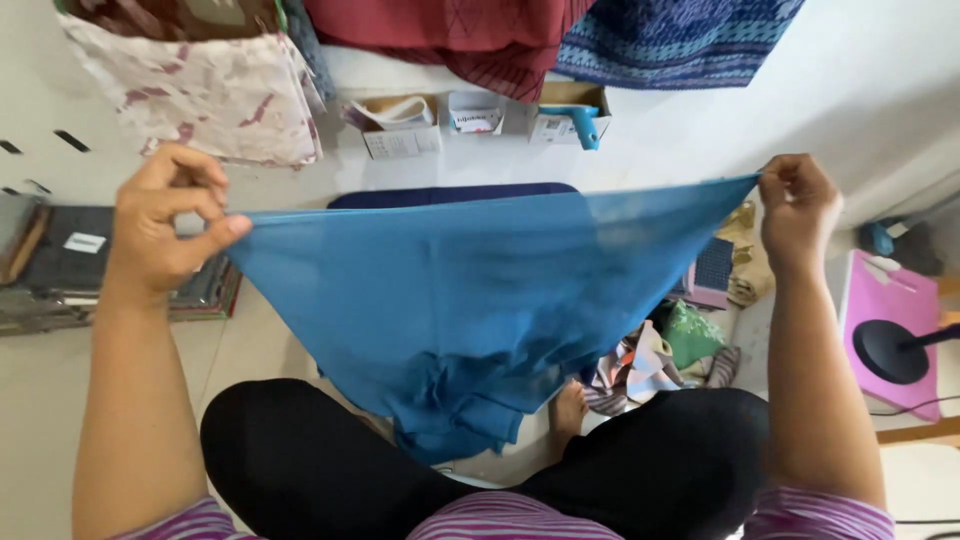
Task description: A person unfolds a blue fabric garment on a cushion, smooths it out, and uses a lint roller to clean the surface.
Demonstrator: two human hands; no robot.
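Seen from the head camera, a person sits cross-legged on the floor [30, 420] and holds a sheer blue cloth [470, 300] stretched out in front of the chest. The left hand [165, 225] pinches the cloth's left corner between thumb and forefinger, a narrow grip shut on the fabric, with the other fingers curled above. The right hand [798, 205] is closed in a fist around the cloth's right corner, at about the same height. Between the two hands the top edge of the cloth runs taut and almost level; below that edge the fabric hangs in a wide triangle, and its lower part bunches in folds over the black-trousered legs [300, 460], just beside a bare foot [570, 410].

Behind the cloth, partly seen through it, lies a dark blue folded piece [450, 193]. Above the cloth, against the white wall, stand small cardboard boxes [400, 125], one with a turquoise tool [585, 125] sticking out, and patterned fabrics hang over them. To the left of the cloth is a stack of dark folded fabrics [60, 265]. To the right of it, below the right hand, lies a heap of coloured scraps [680, 350], and farther right a pink board [890, 330] carries a black round stand base.
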